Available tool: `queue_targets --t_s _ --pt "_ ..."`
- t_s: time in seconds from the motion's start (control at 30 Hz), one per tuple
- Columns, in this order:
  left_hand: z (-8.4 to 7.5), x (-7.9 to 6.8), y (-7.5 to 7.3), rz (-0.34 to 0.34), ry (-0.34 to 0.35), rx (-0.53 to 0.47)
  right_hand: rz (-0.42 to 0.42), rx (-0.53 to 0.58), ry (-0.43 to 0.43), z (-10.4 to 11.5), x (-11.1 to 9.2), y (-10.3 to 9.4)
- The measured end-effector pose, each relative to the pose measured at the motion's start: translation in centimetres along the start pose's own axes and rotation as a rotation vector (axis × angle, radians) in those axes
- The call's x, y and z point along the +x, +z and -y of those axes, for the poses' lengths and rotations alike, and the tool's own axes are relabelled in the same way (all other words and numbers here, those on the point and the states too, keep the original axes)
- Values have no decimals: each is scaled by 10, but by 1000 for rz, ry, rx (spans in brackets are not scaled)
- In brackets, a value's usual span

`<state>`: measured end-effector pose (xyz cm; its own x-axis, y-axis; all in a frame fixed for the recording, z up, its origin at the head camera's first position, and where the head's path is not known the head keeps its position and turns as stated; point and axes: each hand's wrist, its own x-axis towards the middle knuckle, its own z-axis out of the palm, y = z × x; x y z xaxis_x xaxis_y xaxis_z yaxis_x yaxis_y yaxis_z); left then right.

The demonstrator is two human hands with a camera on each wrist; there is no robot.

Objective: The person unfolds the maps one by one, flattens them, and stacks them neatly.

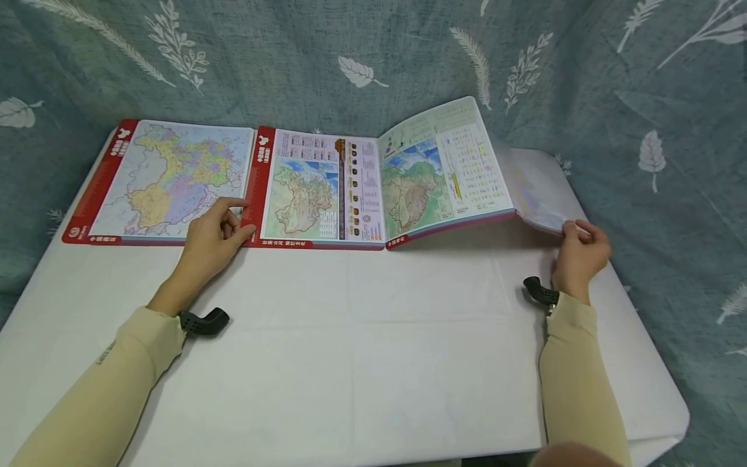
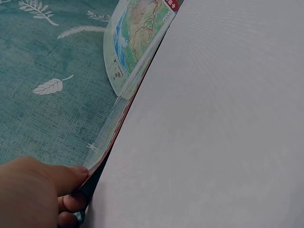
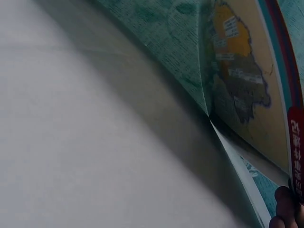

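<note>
A fold-out map (image 1: 327, 188) stretches along the back of the table, with a red band down its left edge. At its lower left corner my left hand (image 1: 213, 237) pinches that red edge; in the left wrist view the thumb (image 2: 71, 178) lies over it. The map's right-hand panel (image 1: 446, 168) tilts up off the table. Beyond it, a glossy end panel (image 1: 533, 188) reflects light, its front corner pinched by my right hand (image 1: 580, 256). In the right wrist view, fingers (image 3: 285, 209) grip beside a red label (image 3: 295, 142).
Left of the fold-out map lies another red-edged map (image 1: 181, 181) with coloured regions. A white cloth (image 1: 362, 357) covers the table. Behind hangs a green leaf-patterned curtain (image 1: 292, 65), close to the maps' back edges. Each wrist carries a black device (image 1: 204, 322).
</note>
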<state>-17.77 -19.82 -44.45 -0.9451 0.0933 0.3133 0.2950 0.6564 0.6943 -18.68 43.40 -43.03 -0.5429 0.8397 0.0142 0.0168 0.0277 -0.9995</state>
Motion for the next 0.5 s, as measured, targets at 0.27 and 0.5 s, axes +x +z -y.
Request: queue_targets --t_s 0.27,0.5 --pt "-2 -1 -3 11 -14 3 -18 -12 26 2 4 -8" --pt "-5 0 -3 23 -18 -5 -46 -258 -17 -5 10 -16"
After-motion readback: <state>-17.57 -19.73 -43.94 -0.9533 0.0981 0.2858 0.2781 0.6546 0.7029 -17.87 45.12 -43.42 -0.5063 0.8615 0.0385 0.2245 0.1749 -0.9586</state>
